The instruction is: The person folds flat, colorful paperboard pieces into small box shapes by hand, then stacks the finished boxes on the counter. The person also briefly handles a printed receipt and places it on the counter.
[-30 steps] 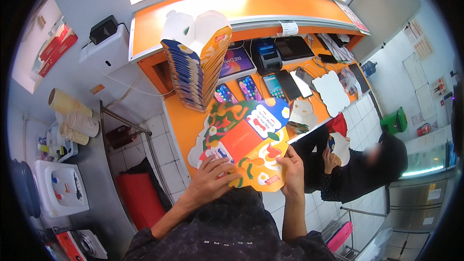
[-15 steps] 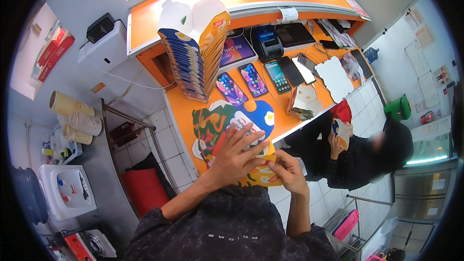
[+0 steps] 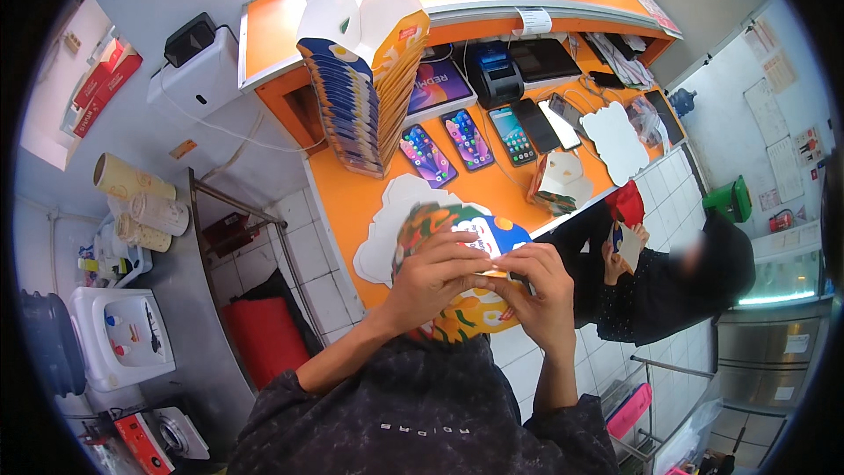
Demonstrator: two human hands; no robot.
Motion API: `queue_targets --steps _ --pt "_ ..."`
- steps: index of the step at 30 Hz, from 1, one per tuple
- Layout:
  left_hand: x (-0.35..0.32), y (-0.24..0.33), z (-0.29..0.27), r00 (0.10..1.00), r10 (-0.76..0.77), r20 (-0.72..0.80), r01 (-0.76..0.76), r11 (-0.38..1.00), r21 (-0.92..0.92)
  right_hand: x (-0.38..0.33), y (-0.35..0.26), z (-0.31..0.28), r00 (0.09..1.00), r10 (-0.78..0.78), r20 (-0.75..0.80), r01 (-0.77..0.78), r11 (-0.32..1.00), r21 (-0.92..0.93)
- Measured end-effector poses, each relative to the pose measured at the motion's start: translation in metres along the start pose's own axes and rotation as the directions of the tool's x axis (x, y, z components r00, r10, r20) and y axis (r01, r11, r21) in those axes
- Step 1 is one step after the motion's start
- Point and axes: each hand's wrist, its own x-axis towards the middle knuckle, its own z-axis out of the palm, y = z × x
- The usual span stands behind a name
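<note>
The colourful printed box blank (image 3: pixel 457 273) looks like thin cardboard with a glossy printed face. The stack of flat boxes (image 3: pixel 365 79) is the same card, white and matt on the unprinted side. The orange counter (image 3: pixel 352 202) is smooth and a little shiny. The phones (image 3: pixel 470 136) have glossy glass screens. The wall tiles (image 3: pixel 303 251) are white glazed ceramic. The person's sleeve (image 3: pixel 290 396) is dark matt cloth.

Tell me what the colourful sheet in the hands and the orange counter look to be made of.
Colourful sheet: likely printed cardboard with a slight sheen; it bends in stiff flat panels between the left hand and right hand.
Orange counter: probably smooth laminate; it is an even colour and reflects light near the back.
</note>
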Motion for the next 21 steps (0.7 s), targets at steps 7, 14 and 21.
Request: queue_targets --steps 7,14,21 --pt "0.005 0.003 -0.004 0.995 0.034 -0.095 -0.026 0.997 0.078 0.0 0.016 0.001 0.993 0.091 -0.077 -0.071 0.971 0.229" --pt "0.011 0.002 0.0 0.972 0.21 -0.102 -0.166 0.931 0.326 0.008 0.01 -0.004 0.997 0.052 -0.053 -0.045 0.992 0.122" --pt "0.017 0.001 0.0 0.976 0.201 -0.088 -0.164 0.935 0.316 0.011 0.011 -0.015 0.993 -0.033 0.118 0.039 0.998 -0.05"
